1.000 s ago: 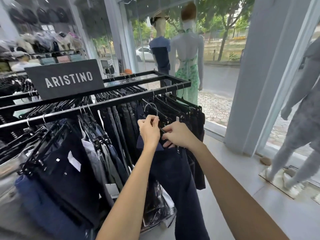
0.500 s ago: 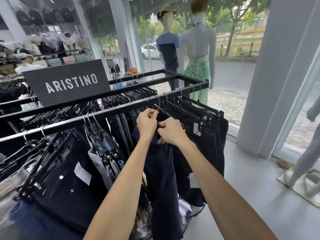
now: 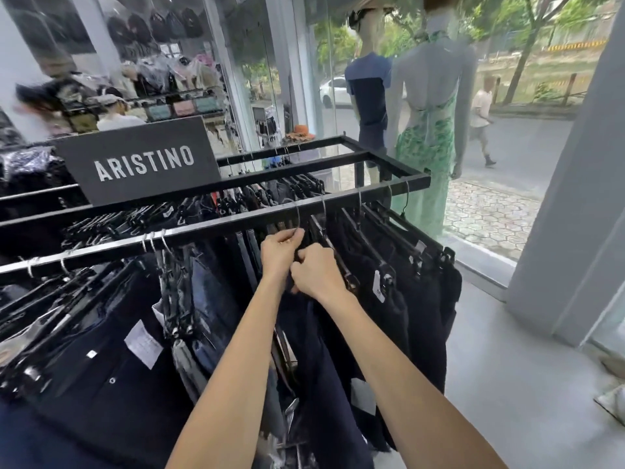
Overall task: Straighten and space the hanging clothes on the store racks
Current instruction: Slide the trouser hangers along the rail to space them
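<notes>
Navy trousers (image 3: 323, 384) beneath left hand (image 3: 280, 255), right hand (image 3: 316, 274).

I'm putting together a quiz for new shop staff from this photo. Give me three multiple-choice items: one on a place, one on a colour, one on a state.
1. Where is the ARISTINO sign? A) atop the rack B) on the floor C) taped to the glass
2. What colour is the dress on the window mannequin? A) red B) green C) white
3. What are the left hand and right hand doing? A) hanging free B) resting on the sign C) both gripping one hanger at the near rail

Answers: 1 A, it stands on the rack's top bars; 2 B, a green print; 3 C, both sets of fingers curl round the hanger.
</notes>
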